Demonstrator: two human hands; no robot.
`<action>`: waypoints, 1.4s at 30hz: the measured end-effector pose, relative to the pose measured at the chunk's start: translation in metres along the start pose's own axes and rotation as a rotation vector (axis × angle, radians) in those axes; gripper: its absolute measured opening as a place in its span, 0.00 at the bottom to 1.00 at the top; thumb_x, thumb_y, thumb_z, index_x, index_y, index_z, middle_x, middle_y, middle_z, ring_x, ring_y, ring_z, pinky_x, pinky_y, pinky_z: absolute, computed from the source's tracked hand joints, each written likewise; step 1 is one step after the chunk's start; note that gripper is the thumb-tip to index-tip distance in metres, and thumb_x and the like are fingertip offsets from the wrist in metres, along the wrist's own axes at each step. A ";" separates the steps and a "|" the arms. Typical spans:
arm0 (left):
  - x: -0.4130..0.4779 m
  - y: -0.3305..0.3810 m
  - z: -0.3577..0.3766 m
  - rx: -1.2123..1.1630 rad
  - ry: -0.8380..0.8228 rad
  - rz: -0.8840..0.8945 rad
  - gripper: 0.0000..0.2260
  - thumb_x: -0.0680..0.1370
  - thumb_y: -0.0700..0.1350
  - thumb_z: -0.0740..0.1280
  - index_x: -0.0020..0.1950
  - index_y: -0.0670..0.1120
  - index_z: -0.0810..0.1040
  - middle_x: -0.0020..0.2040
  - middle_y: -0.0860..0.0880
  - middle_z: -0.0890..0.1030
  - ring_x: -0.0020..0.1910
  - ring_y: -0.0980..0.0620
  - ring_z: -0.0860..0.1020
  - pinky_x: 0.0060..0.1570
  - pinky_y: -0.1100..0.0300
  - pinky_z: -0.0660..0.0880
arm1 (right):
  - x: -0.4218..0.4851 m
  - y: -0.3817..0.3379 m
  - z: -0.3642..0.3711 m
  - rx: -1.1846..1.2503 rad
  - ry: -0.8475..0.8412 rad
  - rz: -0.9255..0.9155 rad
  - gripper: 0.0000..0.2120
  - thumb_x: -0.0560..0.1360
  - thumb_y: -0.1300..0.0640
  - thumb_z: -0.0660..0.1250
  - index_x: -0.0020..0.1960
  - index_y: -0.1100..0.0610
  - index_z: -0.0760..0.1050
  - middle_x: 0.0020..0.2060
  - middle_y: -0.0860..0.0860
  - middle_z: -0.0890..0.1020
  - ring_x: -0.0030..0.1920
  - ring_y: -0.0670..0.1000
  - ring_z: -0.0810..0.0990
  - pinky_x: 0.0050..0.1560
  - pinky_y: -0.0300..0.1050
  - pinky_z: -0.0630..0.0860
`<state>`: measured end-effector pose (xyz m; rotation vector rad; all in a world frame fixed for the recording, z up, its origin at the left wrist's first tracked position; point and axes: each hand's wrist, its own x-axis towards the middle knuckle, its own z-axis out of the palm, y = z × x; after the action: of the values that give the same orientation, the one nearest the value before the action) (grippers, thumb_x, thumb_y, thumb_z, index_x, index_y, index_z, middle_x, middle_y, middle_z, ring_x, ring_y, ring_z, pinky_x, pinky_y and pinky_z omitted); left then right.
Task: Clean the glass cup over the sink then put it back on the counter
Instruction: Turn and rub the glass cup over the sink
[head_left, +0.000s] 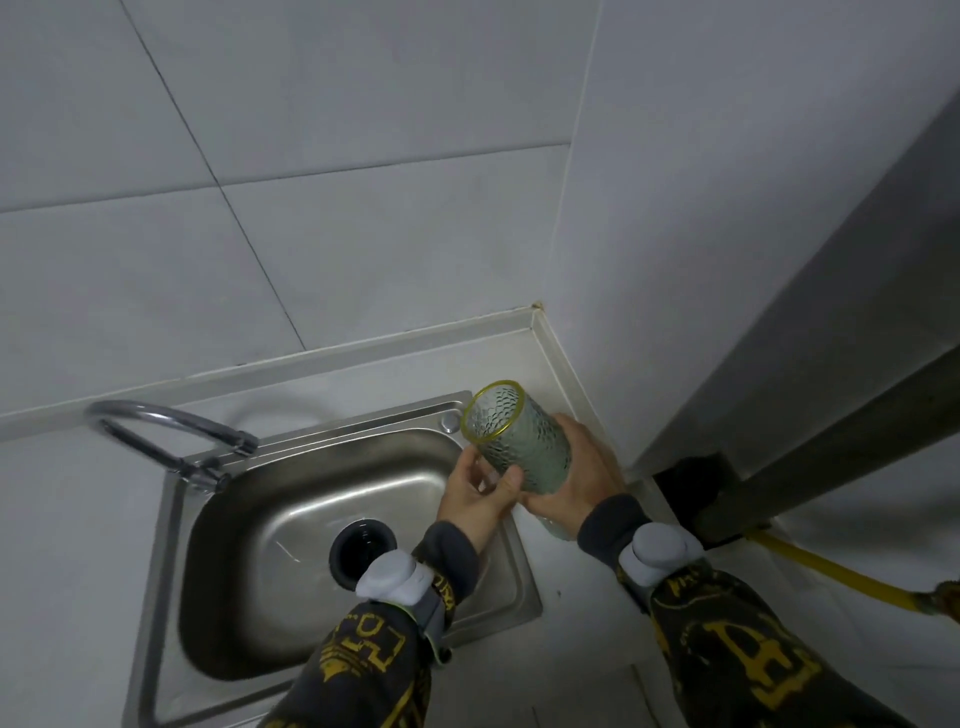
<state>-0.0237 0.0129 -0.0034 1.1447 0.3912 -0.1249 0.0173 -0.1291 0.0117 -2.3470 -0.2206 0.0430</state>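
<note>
Both hands grip glass cup (519, 447): left hand (480, 493) and right hand (576, 478) wrapped round it. Cup tilted above right rim of sink (519, 566). No water running. Cleaning maybe unfinished; cup not yet back on worktop (576, 634).

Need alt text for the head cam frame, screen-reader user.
Both hands, the left hand and right hand, hold a textured glass cup with a yellow rim, tilted, at the right edge of a steel sink. The faucet shows no running water; white counter and tiled wall surround it.
</note>
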 end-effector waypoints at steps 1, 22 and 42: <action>-0.003 0.003 -0.002 -0.029 0.016 -0.011 0.23 0.74 0.37 0.69 0.69 0.43 0.70 0.66 0.38 0.76 0.65 0.38 0.75 0.62 0.40 0.73 | 0.000 -0.005 0.000 -0.005 -0.009 -0.010 0.29 0.54 0.39 0.76 0.51 0.45 0.71 0.45 0.46 0.79 0.44 0.49 0.79 0.43 0.51 0.80; -0.040 0.023 -0.061 -0.432 0.137 -0.106 0.16 0.80 0.40 0.60 0.67 0.37 0.67 0.57 0.38 0.80 0.43 0.43 0.81 0.49 0.51 0.80 | 0.005 -0.087 0.035 -0.351 -0.318 -0.132 0.44 0.53 0.33 0.72 0.64 0.52 0.70 0.56 0.50 0.80 0.55 0.55 0.78 0.55 0.52 0.78; -0.043 0.009 -0.082 -0.707 0.173 -0.223 0.12 0.81 0.45 0.56 0.62 0.44 0.70 0.61 0.34 0.78 0.48 0.39 0.83 0.40 0.49 0.81 | 0.018 -0.122 0.059 -0.764 -0.516 -0.244 0.44 0.58 0.30 0.76 0.65 0.53 0.69 0.56 0.52 0.80 0.55 0.55 0.78 0.60 0.50 0.74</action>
<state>-0.0802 0.0866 -0.0095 0.4123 0.6537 -0.0715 0.0117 0.0002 0.0569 -2.9997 -0.9088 0.5299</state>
